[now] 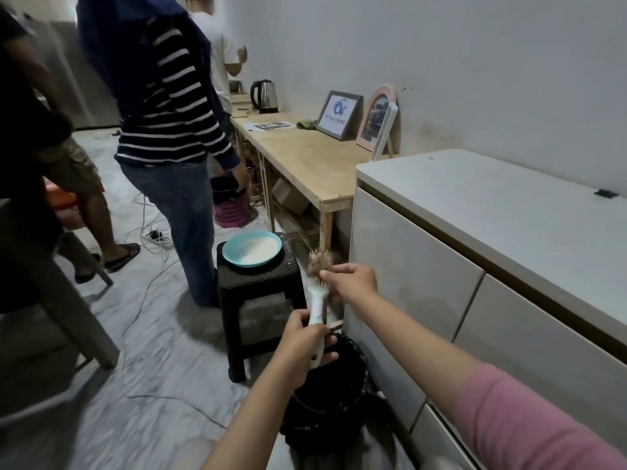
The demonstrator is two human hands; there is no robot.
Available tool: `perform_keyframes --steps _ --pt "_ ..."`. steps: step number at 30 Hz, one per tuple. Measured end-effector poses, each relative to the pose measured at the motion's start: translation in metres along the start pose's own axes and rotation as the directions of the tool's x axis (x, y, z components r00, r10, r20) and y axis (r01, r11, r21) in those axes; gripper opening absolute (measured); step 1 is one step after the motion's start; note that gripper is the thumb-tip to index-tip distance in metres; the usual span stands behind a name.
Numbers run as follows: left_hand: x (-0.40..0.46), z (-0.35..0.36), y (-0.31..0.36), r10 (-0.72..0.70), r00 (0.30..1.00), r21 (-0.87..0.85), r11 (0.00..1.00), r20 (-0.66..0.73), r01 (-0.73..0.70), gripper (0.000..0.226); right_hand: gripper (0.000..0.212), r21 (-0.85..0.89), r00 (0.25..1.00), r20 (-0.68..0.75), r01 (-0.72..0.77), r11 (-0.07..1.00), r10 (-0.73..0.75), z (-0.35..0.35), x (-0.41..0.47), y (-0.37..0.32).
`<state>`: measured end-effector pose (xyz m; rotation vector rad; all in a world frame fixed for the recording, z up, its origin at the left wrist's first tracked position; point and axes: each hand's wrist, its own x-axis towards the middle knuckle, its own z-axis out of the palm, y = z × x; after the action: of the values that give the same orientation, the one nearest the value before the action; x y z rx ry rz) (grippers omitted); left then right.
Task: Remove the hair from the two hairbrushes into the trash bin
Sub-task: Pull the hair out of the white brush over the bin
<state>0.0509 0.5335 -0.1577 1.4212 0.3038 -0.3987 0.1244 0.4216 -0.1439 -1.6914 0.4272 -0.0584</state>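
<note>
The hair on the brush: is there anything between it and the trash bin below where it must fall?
Nothing visible blocks it. The right hand pinches the hair at the brush head, while the left hand grips the handle directly above the open black trash bin; only that left hand lies partly over the opening.

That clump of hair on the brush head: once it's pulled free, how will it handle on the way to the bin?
The hair clump looks wispy and loose, so it is probably very light and floppy. It may cling to the right hand pinching at it rather than drop cleanly. The trash bin sits right below the hairbrush, so a short drop should land inside.
</note>
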Motion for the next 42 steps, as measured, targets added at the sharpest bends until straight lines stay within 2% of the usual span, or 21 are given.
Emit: perform_keyframes --steps 3,7,11,15,17,19,28,30,32,38,42 --pt "-0.006 0.002 -0.003 0.02 1.0 0.076 0.997 -0.018 -0.019 0.02 0.035 -0.104 0.988 -0.047 0.139 0.985 -0.144 -0.002 -0.006 -0.001" --pt "-0.012 0.006 -0.007 0.045 0.997 0.083 0.996 -0.061 -0.04 0.016 0.016 -0.278 0.962 0.04 0.269 0.922 -0.269 -0.01 -0.012 -0.004" --pt "-0.02 0.007 -0.005 0.035 0.995 0.013 0.999 -0.093 -0.034 0.015 0.008 -0.253 0.954 -0.012 0.286 0.924 -0.299 -0.016 -0.015 -0.002" --pt "-0.022 0.009 0.0 -0.016 0.993 -0.114 0.993 -0.118 0.002 0.009 0.009 -0.101 0.975 -0.05 0.21 0.972 -0.216 -0.012 -0.013 0.003" --pt "-0.016 0.009 -0.001 -0.028 0.99 -0.158 0.987 -0.139 0.006 0.019 0.011 0.028 0.99 -0.057 0.13 0.991 -0.128 -0.008 -0.01 0.004" --pt "-0.008 0.007 -0.002 -0.034 0.989 -0.2 0.98 -0.142 0.005 0.023 0.007 0.088 0.996 -0.054 0.082 0.993 -0.078 -0.005 -0.007 0.005" --pt "0.035 0.007 0.003 -0.111 0.977 -0.278 0.959 -0.182 0.057 0.025 0.008 0.05 0.997 -0.051 0.061 0.997 -0.059 0.003 0.011 0.014" --pt "0.044 0.009 0.001 -0.133 0.973 -0.298 0.952 -0.187 0.072 0.024 0.016 0.053 0.997 -0.054 0.052 0.997 -0.049 0.001 0.014 0.018" --pt "0.049 0.012 -0.001 -0.143 0.971 -0.301 0.95 -0.19 0.082 0.023 0.022 0.062 0.997 -0.061 0.04 0.997 -0.036 -0.002 0.017 0.023" --pt "0.061 0.024 -0.007 -0.179 0.965 -0.289 0.95 -0.193 0.118 0.022 0.015 0.06 0.996 -0.088 0.029 0.998 -0.024 -0.014 0.018 0.033" --pt "0.066 0.029 -0.011 -0.197 0.96 -0.299 0.945 -0.197 0.133 0.02 0.024 0.063 0.995 -0.095 0.015 0.998 -0.009 -0.02 0.017 0.041"
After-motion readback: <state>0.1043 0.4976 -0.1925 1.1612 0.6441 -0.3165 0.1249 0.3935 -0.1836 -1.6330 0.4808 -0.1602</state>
